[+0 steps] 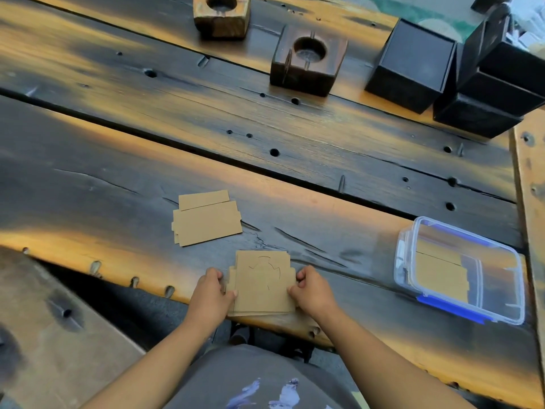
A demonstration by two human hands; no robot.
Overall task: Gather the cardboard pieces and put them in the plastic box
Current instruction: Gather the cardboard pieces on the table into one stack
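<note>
Right now both hands close on one stack of cardboard pieces [262, 286] lying at the near edge of the desk [118, 178]. The left hand [211, 293] pinches the stack's left side with thumb on top, and the right hand [309, 290] does the same on the right side, so each grip is shut on the cardboard, not wide. The stack looks loosely squared, with lower sheets peeking out at the left and bottom. A second stack [206, 218] lies apart, farther in and slightly left, untouched.

To do this step well, the person would likely tap the edges flush and press evenly from both sides before lifting (a skewed stack could fan out and shed sheets). The plastic box [514, 290] sits open to the right, well apart from the hands, with cardboard already inside, so the task seems partly done.

The stack overhangs or sits very close to the desk's near edge, so a slip could drop pieces off it. Bare wood lies between the hands and the box, giving a free path rightward. Dark wooden blocks [308, 62] and black boxes [413, 66] stand far back, out of the way.
</note>
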